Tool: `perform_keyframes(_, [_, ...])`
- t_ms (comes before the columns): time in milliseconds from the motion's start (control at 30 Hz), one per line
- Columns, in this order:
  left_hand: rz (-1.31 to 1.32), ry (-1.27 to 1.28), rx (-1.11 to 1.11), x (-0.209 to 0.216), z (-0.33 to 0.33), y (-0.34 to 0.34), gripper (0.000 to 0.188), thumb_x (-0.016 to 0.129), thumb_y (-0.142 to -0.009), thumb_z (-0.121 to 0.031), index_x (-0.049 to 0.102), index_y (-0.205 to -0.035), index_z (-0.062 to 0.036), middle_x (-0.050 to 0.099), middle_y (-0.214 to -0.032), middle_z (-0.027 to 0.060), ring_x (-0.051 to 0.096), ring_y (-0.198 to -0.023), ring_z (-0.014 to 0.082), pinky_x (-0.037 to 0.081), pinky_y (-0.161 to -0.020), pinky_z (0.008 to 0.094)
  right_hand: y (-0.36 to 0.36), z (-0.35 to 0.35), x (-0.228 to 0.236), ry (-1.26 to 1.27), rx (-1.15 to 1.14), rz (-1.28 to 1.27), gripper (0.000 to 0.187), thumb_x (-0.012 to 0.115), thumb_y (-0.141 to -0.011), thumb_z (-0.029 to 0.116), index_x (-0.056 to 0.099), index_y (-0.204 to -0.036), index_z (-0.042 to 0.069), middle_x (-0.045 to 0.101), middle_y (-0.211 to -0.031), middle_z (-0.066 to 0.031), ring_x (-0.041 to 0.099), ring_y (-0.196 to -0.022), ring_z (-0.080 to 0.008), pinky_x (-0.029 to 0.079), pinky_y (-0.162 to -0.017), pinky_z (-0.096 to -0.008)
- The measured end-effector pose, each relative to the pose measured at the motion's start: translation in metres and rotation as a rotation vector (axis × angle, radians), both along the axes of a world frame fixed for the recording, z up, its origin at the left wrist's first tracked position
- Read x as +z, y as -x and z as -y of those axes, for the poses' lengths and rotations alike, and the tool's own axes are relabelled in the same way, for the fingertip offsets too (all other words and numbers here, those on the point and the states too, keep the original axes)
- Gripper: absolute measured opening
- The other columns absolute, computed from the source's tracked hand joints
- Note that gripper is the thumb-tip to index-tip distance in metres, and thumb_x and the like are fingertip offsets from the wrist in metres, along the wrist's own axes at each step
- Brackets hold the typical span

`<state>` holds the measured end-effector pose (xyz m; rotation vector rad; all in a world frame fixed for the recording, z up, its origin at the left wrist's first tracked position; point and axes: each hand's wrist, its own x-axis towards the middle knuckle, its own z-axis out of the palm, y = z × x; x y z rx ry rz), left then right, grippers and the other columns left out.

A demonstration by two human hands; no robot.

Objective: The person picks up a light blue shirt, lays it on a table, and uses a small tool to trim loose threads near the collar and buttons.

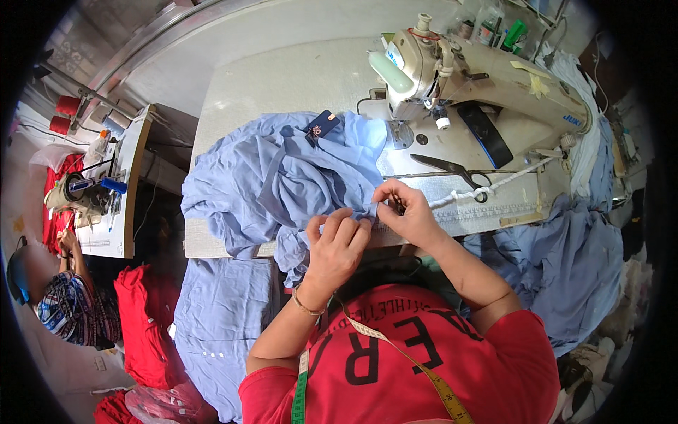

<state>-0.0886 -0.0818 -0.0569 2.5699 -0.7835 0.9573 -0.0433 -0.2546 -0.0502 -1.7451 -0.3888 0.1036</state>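
Note:
A light blue garment [272, 166] lies bunched on the sewing table, with a dark hang tag [323, 126] on top. At the table's front edge, my left hand [337, 244] is curled over the near edge of the cloth, gripping it. Just to its right, my right hand [409, 212] pinches the same edge between thumb and fingers; a small dark thing shows by these fingers, too small to name. Beyond my hands stands a cream sewing machine [494, 71]. Black-handled scissors [452, 168] lie open right of the garment.
A dark phone [486, 134] rests under the machine arm. White twisted cord [505, 184] runs above a ruler strip [494, 210]. Blue cloth [558, 261] hangs at right, more [222, 325] at left. Another person [78, 304] works red cloth at a second machine.

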Motion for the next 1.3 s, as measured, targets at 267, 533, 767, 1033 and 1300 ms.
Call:
perform_keyframes(267, [-0.144,0.252,-0.024,0.01,0.006,-0.004,0.022,0.073,-0.068,-0.012,0.061,-0.087,-0.0101,0.055,-0.087,0.0023,0.055,-0.093,0.0198,0.031,-0.084,0.0379,0.001,0.001,0.002,-0.217,0.037,-0.187,0.012,0.062,-0.085,0.006,0.059,-0.096,0.004,0.053,-0.081,0.0064,0.045,-0.071,-0.0009,0.039,-0.064,-0.0173])
perform_keyframes(533, [-0.191,0.435,0.037,0.013,0.012,-0.011,0.018,0.071,-0.067,-0.008,0.061,-0.082,-0.0081,0.057,-0.094,0.0045,0.054,-0.094,0.0223,0.032,-0.083,0.038,0.009,-0.003,0.007,-0.189,0.005,-0.168,0.019,0.058,-0.086,0.003,0.059,-0.105,0.002,0.053,-0.08,0.0059,0.045,-0.073,-0.0016,0.04,-0.068,-0.0177])
perform_keyframes(767, [-0.042,0.27,0.122,0.005,0.017,-0.012,0.021,0.07,-0.066,-0.009,0.06,-0.084,-0.0071,0.058,-0.099,0.0046,0.054,-0.102,0.025,0.033,-0.086,0.0426,0.017,-0.01,0.006,0.003,-0.126,0.001,0.023,0.06,-0.084,0.002,0.059,-0.107,0.003,0.06,-0.073,-0.0017,0.055,-0.065,-0.0063,0.046,-0.061,-0.0238])
perform_keyframes(1033, [-0.097,0.267,0.121,0.006,0.012,-0.015,0.019,0.068,-0.067,-0.007,0.06,-0.083,-0.0063,0.057,-0.099,0.005,0.053,-0.101,0.0248,0.032,-0.086,0.0415,0.019,-0.01,0.014,0.211,-0.163,0.13,0.026,0.063,-0.081,0.003,0.059,-0.106,0.005,0.064,-0.075,-0.0116,0.063,-0.065,-0.0191,0.049,-0.058,-0.0296])
perform_keyframes(1300, [-0.148,0.364,0.057,0.008,0.014,-0.008,0.017,0.069,-0.067,-0.007,0.061,-0.082,-0.008,0.058,-0.1,0.005,0.053,-0.103,0.025,0.031,-0.086,0.0417,0.018,-0.009,0.01,0.125,-0.151,0.059,0.024,0.061,-0.083,0.001,0.058,-0.107,0.003,0.054,-0.07,-0.0013,0.05,-0.064,-0.0092,0.042,-0.059,-0.0234])
